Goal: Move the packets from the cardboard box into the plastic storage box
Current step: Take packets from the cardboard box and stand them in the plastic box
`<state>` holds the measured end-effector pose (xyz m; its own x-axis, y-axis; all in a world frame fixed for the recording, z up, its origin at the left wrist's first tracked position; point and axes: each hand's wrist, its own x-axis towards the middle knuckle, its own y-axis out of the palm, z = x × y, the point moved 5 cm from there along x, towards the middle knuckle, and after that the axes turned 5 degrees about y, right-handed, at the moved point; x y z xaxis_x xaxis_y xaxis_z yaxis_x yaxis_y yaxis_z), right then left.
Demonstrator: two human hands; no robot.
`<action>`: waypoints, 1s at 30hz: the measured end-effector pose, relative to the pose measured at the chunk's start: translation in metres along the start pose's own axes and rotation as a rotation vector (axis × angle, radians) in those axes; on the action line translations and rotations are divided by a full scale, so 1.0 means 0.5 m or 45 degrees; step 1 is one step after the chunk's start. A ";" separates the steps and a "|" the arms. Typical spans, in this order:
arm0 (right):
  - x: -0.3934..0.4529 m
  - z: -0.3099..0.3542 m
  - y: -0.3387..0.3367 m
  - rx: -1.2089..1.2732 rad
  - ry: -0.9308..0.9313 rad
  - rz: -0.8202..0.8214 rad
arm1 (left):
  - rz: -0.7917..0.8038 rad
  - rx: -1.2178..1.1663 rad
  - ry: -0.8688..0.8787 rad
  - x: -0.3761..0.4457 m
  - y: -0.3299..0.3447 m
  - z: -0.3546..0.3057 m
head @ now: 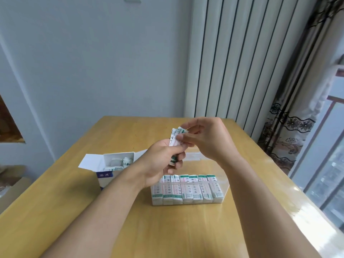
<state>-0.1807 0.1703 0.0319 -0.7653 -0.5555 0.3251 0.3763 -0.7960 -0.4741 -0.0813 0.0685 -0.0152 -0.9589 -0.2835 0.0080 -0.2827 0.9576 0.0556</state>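
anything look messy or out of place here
Nothing stands out. Packets stand in a neat row in the plastic box; the ones left in the open cardboard box lie jumbled. Both hands hold a few.

A home room: wooden table (115, 220), floral curtain (290, 131), tall white radiator (242, 58).

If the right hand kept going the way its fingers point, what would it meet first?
The right hand points left, fingertips already on the small white and green paper packets gripped upright by the left hand. Those packets come first; depth beyond them is unclear.
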 end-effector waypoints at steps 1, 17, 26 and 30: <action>0.001 -0.002 0.000 0.054 0.006 0.018 | 0.013 -0.006 0.002 0.002 -0.002 -0.002; -0.021 0.025 0.051 -0.410 -0.154 0.105 | 0.020 0.036 -0.068 0.009 -0.029 0.013; -0.030 0.040 0.064 -0.452 -0.261 0.119 | 0.001 0.136 -0.090 0.005 -0.040 0.018; -0.026 0.034 0.052 -0.358 -0.217 0.091 | -0.061 0.078 -0.033 0.006 -0.048 0.005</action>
<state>-0.1523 0.1526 0.0292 -0.6346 -0.6589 0.4039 0.2489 -0.6690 -0.7004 -0.0772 0.0446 -0.0188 -0.9444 -0.3283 -0.0193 -0.3282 0.9446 -0.0057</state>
